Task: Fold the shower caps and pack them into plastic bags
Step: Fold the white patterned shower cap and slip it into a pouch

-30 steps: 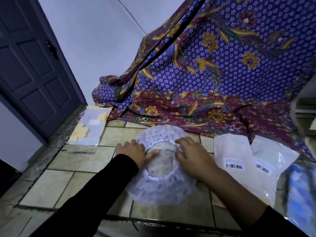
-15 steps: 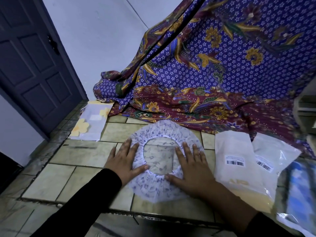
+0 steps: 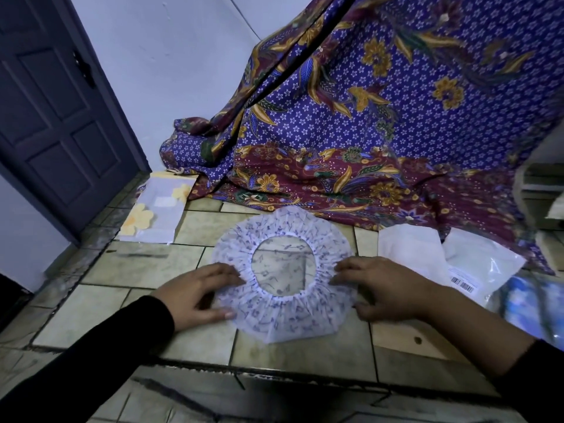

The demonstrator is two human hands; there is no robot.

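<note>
L hand (image 3: 195, 294) & R hand (image 3: 387, 291) sit on shower cap (image 3: 283, 320) sides; pinching or flat, I can't tell. Floppy, slick plastic: I'd grab elastic rim (image 3: 282, 298).

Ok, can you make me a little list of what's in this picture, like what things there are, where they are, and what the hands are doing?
place: tiled floor
main thing: shower cap, spread flat, hole facing up, not folded yet
hands: left hand rests on the cap's left side; right hand rests on its right side
waiting nearby: plastic bags, lying on the floor to the right of the cap
behind: flowery purple cloth, hanging down onto the floor
left side: dark door and a packet with yellow flowers
</note>
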